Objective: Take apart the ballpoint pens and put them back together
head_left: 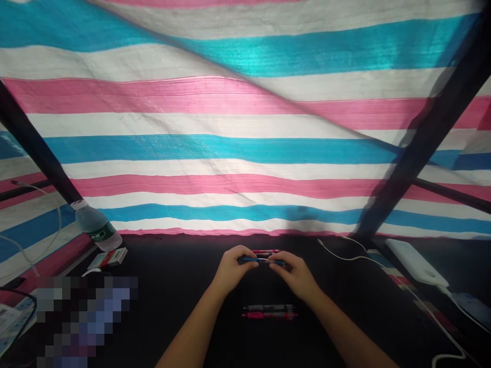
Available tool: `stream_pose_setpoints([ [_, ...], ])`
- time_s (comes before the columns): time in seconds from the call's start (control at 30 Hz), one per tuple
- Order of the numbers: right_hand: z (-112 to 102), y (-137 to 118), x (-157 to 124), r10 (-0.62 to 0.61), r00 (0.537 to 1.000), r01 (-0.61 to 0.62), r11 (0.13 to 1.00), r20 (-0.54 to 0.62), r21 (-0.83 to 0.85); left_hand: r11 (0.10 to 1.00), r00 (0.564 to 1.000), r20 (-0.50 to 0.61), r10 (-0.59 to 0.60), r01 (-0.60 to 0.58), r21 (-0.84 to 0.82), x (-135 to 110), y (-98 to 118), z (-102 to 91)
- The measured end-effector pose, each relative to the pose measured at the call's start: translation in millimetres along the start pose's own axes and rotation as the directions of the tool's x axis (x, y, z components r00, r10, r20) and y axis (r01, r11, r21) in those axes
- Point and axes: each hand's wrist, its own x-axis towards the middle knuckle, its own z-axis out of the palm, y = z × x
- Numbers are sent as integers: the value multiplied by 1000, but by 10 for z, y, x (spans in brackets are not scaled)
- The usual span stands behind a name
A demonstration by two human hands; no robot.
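Both my hands meet over a black table [172,286]. My left hand [230,270] and my right hand [293,273] each pinch one end of a blue pen [258,260], which lies level between them. Just beyond it a red pen [266,251] lies on the table. Nearer to me, between my forearms, lie a black pen [268,307] and a pink pen [268,315], side by side.
A striped pink, white and blue tarp [245,128] hangs behind the table. A water bottle [95,225] leans at the left beside a small red and white box [109,258]. A white power bank [416,263] with cables lies at the right. Dark poles [422,138] cross the tarp.
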Motion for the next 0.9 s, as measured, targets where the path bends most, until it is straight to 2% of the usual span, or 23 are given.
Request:
stream_pose_setpoints([
  [0.1, -4, -24, 3, 36, 999, -36, 999, 15, 1, 1000, 1000, 18, 21, -21, 7, -19, 43, 15],
  [0.27, 3, -48, 3, 165, 976, -163, 986, 143, -28, 1000, 998, 53, 20, -21, 9, -51, 66, 42],
  [0.33, 15, -64, 2, 142, 981, -136, 989, 134, -56, 999, 998, 54, 28, -29, 15, -51, 69, 45],
  [0.43, 28, -116, -8, 16, 996, -7, 994, 83, -109, 999, 999, 35, 31, -32, 31, -46, 74, 46],
  [0.5, 31, -146, -19, -29, 997, 38, 991, 71, -128, 999, 999, 28, 23, -24, 35, -46, 74, 51],
  [0.7, 46, -100, -41, 89, 981, -67, 989, 172, -128, 999, 997, 62, 39, -41, 22, -63, 72, 86],
  [0.9, 53, -156, -33, -37, 994, 49, 992, 104, -115, 999, 999, 39, 27, -28, 16, -66, 84, 96],
])
